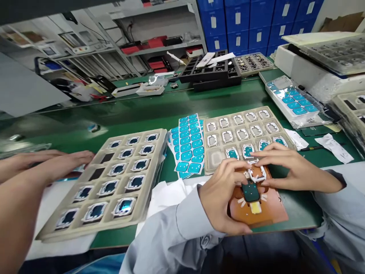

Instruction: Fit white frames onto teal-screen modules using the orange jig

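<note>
My right hand (288,167) pinches a white rectangular frame (258,173) between thumb and fingers, above an orange-brown fixture (273,211). My left hand (222,198) rests curved at the fixture's left side, its fingertips close to the frame's left edge; whether they grip anything is hidden. On the fixture lies a dark green plate (251,191) with a yellow piece (256,207) below it. Just behind, a beige tray (216,156) holds several white frames, the nearest row with teal inserts. Sheets of teal stickers (190,140) lie left of this tray.
Another person's hands and arms (48,167) are at the left, beside a tray (104,150) of frames. Black trays (211,74) stand at the back, a bagged sticker pack (296,102) back right. White tissue (168,196) lies left of my left hand.
</note>
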`<state>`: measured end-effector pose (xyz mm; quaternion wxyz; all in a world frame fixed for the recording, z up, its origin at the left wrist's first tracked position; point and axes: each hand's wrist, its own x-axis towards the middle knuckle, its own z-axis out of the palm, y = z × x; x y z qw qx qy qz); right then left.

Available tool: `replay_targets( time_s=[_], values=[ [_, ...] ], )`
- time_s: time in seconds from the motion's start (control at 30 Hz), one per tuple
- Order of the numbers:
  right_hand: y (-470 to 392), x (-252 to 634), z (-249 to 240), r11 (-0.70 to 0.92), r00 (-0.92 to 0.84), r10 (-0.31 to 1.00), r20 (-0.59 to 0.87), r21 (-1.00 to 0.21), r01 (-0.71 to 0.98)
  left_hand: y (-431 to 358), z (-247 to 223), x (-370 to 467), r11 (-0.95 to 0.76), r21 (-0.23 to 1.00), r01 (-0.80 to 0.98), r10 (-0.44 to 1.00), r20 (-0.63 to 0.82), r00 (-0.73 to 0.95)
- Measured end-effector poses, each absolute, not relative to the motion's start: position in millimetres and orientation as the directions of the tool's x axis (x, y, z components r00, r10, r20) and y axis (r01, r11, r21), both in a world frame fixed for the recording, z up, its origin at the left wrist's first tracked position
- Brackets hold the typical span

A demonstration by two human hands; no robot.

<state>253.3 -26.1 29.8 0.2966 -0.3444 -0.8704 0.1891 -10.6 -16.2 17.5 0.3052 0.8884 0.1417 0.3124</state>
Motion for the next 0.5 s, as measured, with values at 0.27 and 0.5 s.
replay_targets(
  time_s=[0.27,0.5],
  values=[
    [-39.6,241.9,30.8,0.744,-0.561,0.667,0.49,-0.486,0.459,-12.3,15.9,-9.9,-0.751,0.658,0.049,0.475,0.488,0.733],
    [-55.5,226.0,23.5,0.733,-0.499,0.68,0.537,-0.505,0.456,-13.3,26.9,-11.1,-0.804,0.481,0.349,0.579,0.503,0.642]
  ],
)
